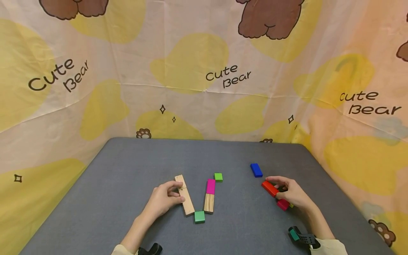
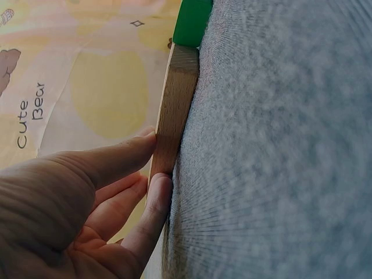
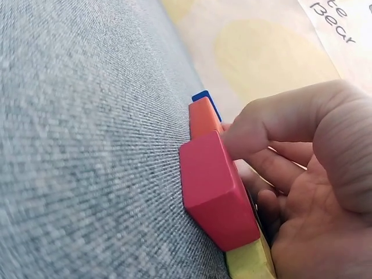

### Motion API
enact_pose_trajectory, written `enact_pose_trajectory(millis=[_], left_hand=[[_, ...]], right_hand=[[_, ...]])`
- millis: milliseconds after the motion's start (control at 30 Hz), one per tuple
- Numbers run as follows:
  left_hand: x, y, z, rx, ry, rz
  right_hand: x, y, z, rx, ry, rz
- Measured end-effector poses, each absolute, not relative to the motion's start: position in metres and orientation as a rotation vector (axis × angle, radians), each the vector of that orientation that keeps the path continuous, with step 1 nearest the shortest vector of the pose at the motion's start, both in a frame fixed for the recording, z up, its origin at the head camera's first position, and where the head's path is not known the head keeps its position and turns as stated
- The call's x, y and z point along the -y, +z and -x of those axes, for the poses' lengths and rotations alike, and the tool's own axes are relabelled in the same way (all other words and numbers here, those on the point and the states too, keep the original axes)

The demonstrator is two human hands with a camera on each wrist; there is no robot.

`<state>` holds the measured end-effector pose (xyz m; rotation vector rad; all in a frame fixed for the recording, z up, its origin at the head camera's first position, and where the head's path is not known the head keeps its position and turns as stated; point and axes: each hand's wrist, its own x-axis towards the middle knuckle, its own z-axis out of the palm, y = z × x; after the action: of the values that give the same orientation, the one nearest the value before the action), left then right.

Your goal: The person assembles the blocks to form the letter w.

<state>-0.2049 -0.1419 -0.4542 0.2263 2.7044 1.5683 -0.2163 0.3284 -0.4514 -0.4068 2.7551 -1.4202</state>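
Two pale wooden blocks [image 1: 187,203] lie end to end in a slanting row. My left hand [image 1: 162,199] touches their left side with thumb and fingertips, the fingers fairly straight in the left wrist view. A green block [image 1: 199,217] sits at the row's near end. From it a second row runs away: a striped wooden block [image 1: 209,203], a magenta block [image 1: 210,186] and a light green block [image 1: 218,177]. On the right, my right hand [image 1: 294,193] pinches a red block [image 1: 270,188] between thumb and finger. Beside it are a pinkish-red block [image 3: 212,180] and a yellow block [image 3: 251,261], partly hidden.
A blue block [image 1: 256,170] lies just beyond the red one. All blocks rest on a grey cloth-covered table [image 1: 127,170]. Behind it hangs a printed curtain [image 1: 185,63] with bears and lettering. Black wrist straps [image 1: 306,238] show near the sleeves.
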Motion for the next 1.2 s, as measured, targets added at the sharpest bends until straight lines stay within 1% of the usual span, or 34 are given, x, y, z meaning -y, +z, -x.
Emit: enact_pose_trajectory(millis=[433,933,1200], left_hand=[[0.142,-0.455,0.206,-2.687,1.583,-0.217],[0.142,-0.454,0.206,-2.684,1.593,-0.224],[0.142,-0.455,0.206,-2.688,1.588,-0.223]], right_hand=[[-0.323,-0.451,0.215,-2.786,-1.404,0.376],[-0.289,-0.448,0.215,-2.839,-1.199,0.539],[-0.267,-0.448,0.214,-2.722,-1.260,0.643]])
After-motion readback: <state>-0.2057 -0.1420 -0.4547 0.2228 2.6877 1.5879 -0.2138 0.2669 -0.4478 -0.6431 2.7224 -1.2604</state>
